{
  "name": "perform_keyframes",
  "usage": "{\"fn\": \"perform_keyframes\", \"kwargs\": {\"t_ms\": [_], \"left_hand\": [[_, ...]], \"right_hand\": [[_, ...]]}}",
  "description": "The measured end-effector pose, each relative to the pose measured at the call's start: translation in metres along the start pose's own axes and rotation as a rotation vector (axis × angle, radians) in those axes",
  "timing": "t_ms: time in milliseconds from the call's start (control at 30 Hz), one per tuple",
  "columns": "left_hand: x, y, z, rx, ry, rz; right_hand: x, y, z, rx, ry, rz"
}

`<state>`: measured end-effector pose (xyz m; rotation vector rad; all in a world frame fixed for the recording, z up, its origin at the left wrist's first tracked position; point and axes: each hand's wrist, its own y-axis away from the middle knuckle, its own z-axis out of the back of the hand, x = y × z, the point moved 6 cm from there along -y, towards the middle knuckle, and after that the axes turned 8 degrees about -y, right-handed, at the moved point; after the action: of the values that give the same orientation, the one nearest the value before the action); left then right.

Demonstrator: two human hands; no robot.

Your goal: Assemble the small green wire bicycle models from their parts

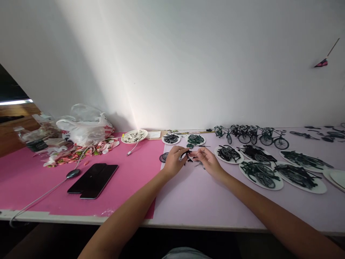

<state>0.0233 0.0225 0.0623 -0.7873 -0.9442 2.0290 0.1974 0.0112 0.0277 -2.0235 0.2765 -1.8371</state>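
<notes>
Over the pale lilac part of the table, my left hand [173, 160] pinches a small black plastic part [185, 153]. My right hand [209, 161] meets it from the other side, its thumb and fingertips closed together near the part. What sits between the right fingertips is too small to make out. A dark spoked wheel [163, 157] lies beside my left hand. Small loose dark bits [190, 160] and a grey piece [199, 164] rest on the table under the hands. Just behind stand a plate of black parts [171, 142] and a plate of green parts [203, 142].
Several model bicycles [244, 138] stand at the back right, behind plates of dark bicycle parts [266, 187]. To the left are a white plate of pale pieces [123, 141], a cable [43, 197], dark phones [93, 181], scattered petals [81, 153] and a plastic bag [86, 127].
</notes>
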Motion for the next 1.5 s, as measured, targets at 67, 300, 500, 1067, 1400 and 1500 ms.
{"fn": "perform_keyframes", "kwargs": {"t_ms": [67,300,500,1067,1400,1500], "left_hand": [[0.001,0.000,0.001,-0.018,-0.007,-0.010],[0.002,-0.003,0.008,-0.049,0.031,0.056],[0.012,-0.005,0.008,-0.036,0.192,0.311],[0.053,0.001,0.001,-0.062,0.344,0.697],[0.050,0.000,0.005,-0.028,0.306,0.675],[0.046,-0.001,0.001,0.044,0.367,0.651]], "right_hand": [[0.000,0.001,0.000,0.014,0.072,0.013],[0.009,0.005,-0.003,0.078,0.280,0.119],[0.019,0.004,-0.001,0.050,0.442,0.210],[-0.014,0.033,-0.045,0.589,0.038,-0.397],[-0.008,0.011,-0.011,0.221,0.323,-0.155],[-0.004,0.007,-0.007,0.158,0.327,-0.053]]}}
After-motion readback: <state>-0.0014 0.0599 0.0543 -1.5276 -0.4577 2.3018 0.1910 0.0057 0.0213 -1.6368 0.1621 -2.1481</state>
